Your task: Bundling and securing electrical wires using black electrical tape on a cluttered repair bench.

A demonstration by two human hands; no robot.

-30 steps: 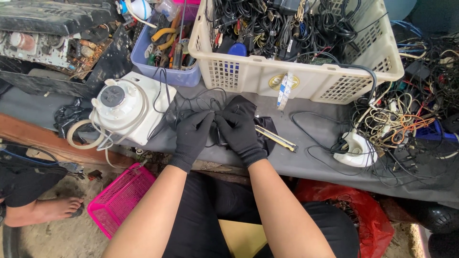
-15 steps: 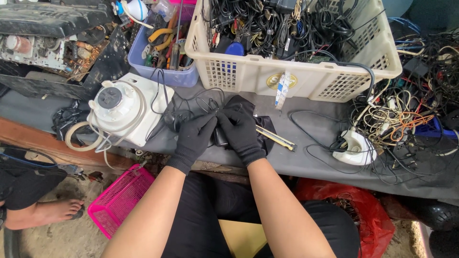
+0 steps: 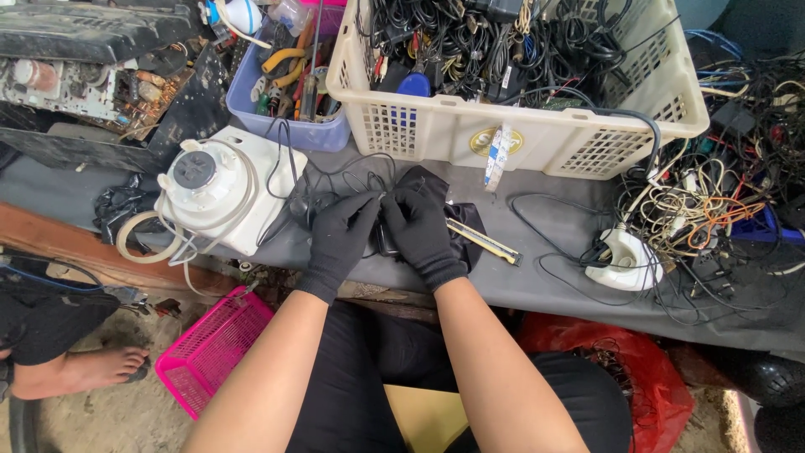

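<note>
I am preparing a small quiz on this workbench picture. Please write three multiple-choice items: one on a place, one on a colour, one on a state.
1. Where is the white appliance base?
A. beside the left hand
B. inside the cream basket
C. on the floor

2. What colour is the small basket on the ground?
A. blue
B. pink
C. green

3. How are the two hands?
A. bare, apart
B. gloved, close together on a small dark object
C. gloved, inside the basket

Answers: 1 A, it sits on the grey table just left of that hand. 2 B, bright pink mesh. 3 B, left hand and right hand wear black gloves.
</note>
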